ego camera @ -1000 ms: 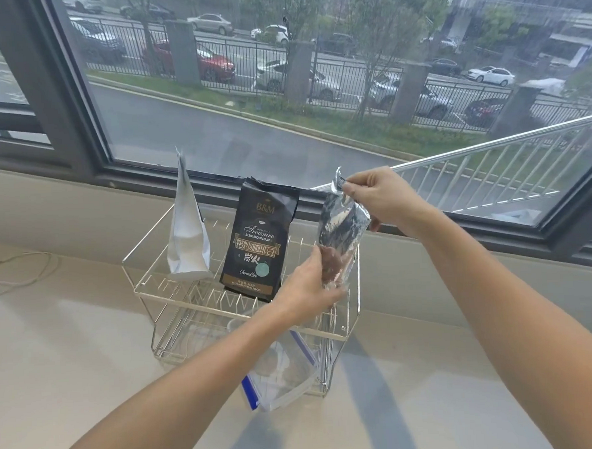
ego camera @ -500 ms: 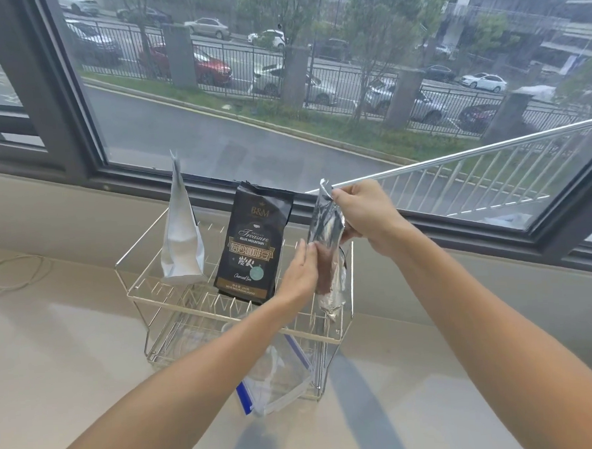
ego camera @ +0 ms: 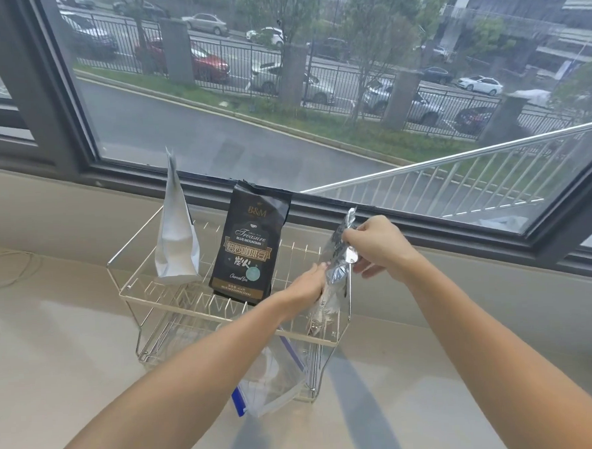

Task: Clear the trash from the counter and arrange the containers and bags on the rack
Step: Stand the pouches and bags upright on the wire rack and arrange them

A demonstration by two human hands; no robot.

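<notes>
My right hand (ego camera: 374, 244) pinches the top edge of the silver foil pouch (ego camera: 331, 277), thumb and forefinger closed on the seal, while my left hand (ego camera: 306, 285) lies flat against its side with fingers straight, steadying it. The pouch sits on the top shelf of the wire rack (ego camera: 147, 290), at the right end, just beside the shelf's corner post. The likely trouble: it looks limp and creased, with a narrow base, so if I let go before it settles between the wires it could flop sideways or slide through a gap toward the lower shelf — or tip left onto the black coffee bag (ego camera: 247, 247) beyond my left fingertips. That bag stands upright and firm, labelled Blue Mountain; further left, well clear of my fingers, a white stand-up pouch (ego camera: 175, 244) stands with its top pinched to a point. Below my left wrist a clear zip bag (ego camera: 272, 380) with a blue strip pokes out from the lower shelf — loosely placed, I judge.
</notes>
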